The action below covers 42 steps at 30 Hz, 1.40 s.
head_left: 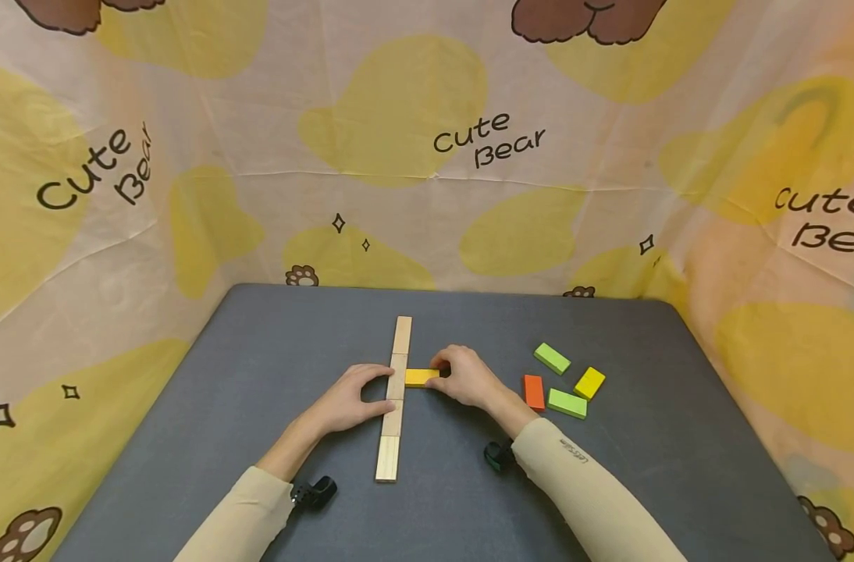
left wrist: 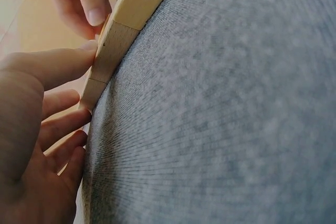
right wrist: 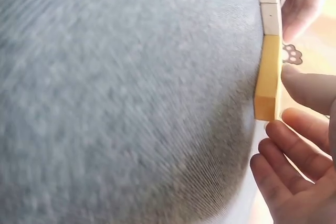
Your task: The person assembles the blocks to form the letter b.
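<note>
A straight row of several plain wooden blocks (head_left: 392, 420) runs away from the person along the table, laid end to end. Against its right side lies a yellow block (head_left: 418, 378), set crosswise to the row. My right hand (head_left: 465, 378) pinches this block's outer end between thumb and fingers; the right wrist view shows the yellow block (right wrist: 269, 72) meeting the row. On the row's other side, my left hand (head_left: 346, 400) has thumb and index finger spread apart, their tips touching the wooden blocks' left edge (left wrist: 113, 48).
Right of the right hand lie loose blocks: a red block (head_left: 533, 393), a near green block (head_left: 567, 403), a far green block (head_left: 552, 358) and another yellow block (head_left: 590, 383). Printed cloth (head_left: 399, 226) hangs around the grey table (head_left: 293, 328).
</note>
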Tool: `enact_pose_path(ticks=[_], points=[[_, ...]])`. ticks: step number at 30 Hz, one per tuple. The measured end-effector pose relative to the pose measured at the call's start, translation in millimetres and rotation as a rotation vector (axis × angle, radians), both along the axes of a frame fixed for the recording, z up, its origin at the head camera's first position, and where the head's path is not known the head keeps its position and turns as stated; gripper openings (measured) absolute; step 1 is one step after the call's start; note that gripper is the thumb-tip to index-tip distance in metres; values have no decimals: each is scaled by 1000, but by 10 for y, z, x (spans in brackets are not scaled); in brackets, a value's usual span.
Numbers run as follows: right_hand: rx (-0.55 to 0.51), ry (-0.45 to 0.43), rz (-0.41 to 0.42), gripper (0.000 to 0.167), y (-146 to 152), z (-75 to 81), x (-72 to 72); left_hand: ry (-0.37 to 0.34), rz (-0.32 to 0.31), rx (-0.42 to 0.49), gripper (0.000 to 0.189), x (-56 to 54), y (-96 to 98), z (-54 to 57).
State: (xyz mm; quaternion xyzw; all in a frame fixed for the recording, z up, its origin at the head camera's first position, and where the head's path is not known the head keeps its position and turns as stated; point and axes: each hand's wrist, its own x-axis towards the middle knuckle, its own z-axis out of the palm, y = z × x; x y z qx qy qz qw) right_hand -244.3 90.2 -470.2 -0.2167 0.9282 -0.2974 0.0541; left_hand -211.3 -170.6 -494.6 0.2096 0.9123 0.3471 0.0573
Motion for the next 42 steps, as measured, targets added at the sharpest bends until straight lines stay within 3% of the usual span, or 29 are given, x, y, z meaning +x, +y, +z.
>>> enact_pose_path(ticks=[18, 25, 42], points=[[-30, 62, 26, 21, 285, 298, 222, -2, 1, -1, 61, -13, -14, -12], [-3, 115, 46, 21, 450, 359, 292, -13, 4, 1, 62, -10, -14, -5], [-17, 116, 1, 22, 949, 401, 454, 0, -13, 7, 61, -12, -6, 1]])
